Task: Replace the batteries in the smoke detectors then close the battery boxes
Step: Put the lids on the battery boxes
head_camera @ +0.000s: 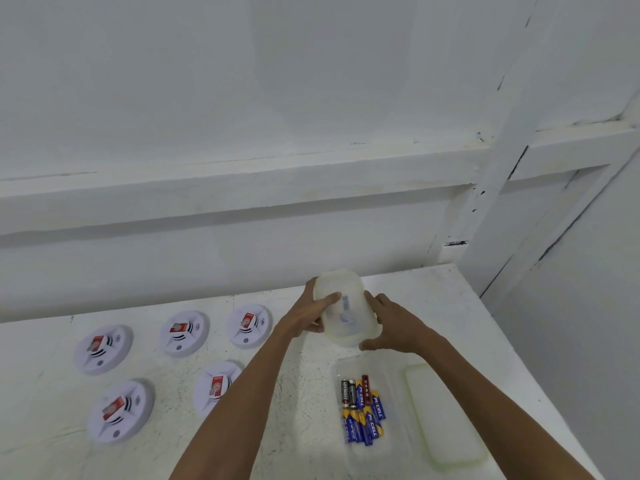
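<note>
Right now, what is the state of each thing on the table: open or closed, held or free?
far box: lid on, held by both hands.
left hand: grips the far box's left side.
right hand: grips its right side.
near box: open, lid off, batteries inside.
loose lid: lies on the table, right of the near box.
smoke detectors: five, on the table, untouched; compartments unclear.

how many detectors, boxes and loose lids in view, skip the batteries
detector: 5
box: 2
loose lid: 1
total: 8
</note>
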